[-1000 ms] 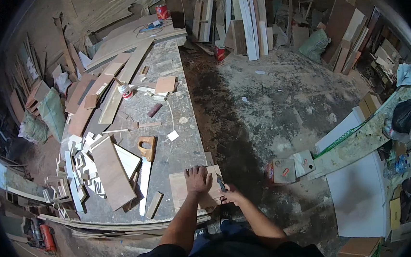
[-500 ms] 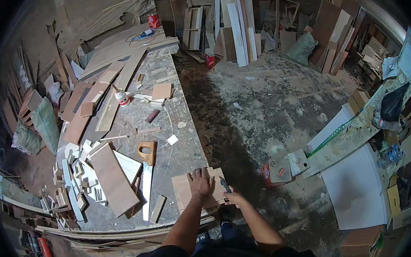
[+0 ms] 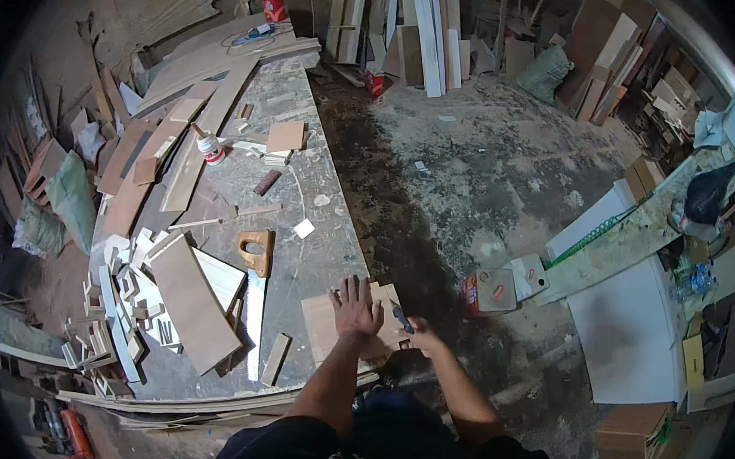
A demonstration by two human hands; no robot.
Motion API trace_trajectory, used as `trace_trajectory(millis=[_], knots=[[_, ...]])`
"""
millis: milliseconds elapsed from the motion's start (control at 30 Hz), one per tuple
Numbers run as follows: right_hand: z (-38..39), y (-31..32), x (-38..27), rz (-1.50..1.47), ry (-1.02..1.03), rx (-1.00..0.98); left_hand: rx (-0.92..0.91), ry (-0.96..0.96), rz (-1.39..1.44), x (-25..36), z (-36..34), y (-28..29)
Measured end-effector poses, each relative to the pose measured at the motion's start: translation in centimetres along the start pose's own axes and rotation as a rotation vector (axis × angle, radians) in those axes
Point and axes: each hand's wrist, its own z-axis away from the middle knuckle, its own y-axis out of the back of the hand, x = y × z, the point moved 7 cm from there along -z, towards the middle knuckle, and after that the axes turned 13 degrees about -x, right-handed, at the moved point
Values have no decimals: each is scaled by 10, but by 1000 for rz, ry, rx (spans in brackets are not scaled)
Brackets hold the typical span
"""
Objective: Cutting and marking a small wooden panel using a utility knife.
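My left hand lies flat with fingers spread on a square piece of light plywood at the bench's near right corner. At the wood's right edge, my right hand is closed around a slim dark hand tool whose exact kind is too small to make out. The tool's tip points away from me over the wood. A handsaw with a wooden handle lies left of the plywood, beside a short wood block.
The workbench carries a broad board, several small wood offcuts, a white glue bottle and long planks. Right of the bench, on the floor, stand a tin can and a white panel. Timber leans at the back.
The whole view has shifted slightly, with bench and items appearing a little higher. My left hand stays pressed on the plywood, and my right hand keeps hold of the dark tool at its edge.
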Motion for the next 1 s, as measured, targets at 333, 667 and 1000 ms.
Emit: trace_trajectory(millis=[333, 667, 1000], knots=[[17, -6, -112, 879, -6, 301, -158, 89, 46, -5, -6, 2], [37, -66, -161, 1057, -221, 152, -167, 80, 20, -5, -17, -15], [79, -87, -159, 1307, 6, 188, -215, 114, 36, -7, -17, -7]])
